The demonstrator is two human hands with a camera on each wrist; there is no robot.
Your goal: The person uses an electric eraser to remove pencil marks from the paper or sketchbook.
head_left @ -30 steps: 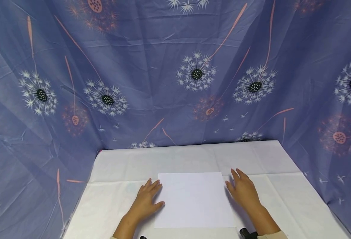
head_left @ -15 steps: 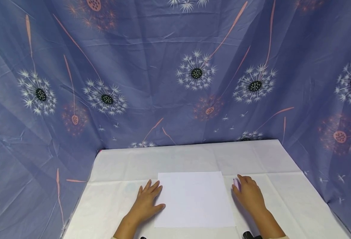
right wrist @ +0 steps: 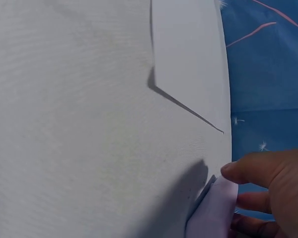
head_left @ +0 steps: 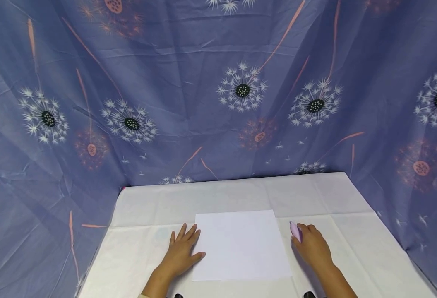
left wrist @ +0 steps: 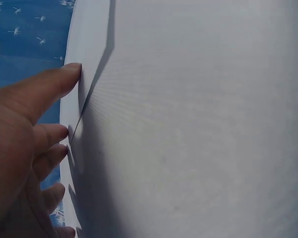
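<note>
A blank white sheet of paper (head_left: pixel 241 246) lies on the white-covered table, also seen edge-on in the right wrist view. My left hand (head_left: pixel 181 252) rests at its left edge with fingers spread, the thumb over the paper. In the left wrist view, the thumb (left wrist: pixel 54 84) and fingertips line the sheet's edge. To the right of the paper, my right hand (head_left: pixel 314 248) grips a small pale lilac object (head_left: pixel 295 232) with a tapered tip pointing away from me. In the right wrist view, the thumb lies along this lilac object (right wrist: pixel 213 213); its lower part is out of frame.
A white cloth (head_left: pixel 203 198) with fold creases covers the table. Behind it and along both sides hangs a blue curtain (head_left: pixel 188 103) printed with dandelions. A dark wrist strap piece (head_left: pixel 309 294) shows by the right wrist.
My right hand has gone from loosely open beside the paper to gripping the lilac object, shifting slightly right and toward me. The paper has turned slightly, its right side away from me.
</note>
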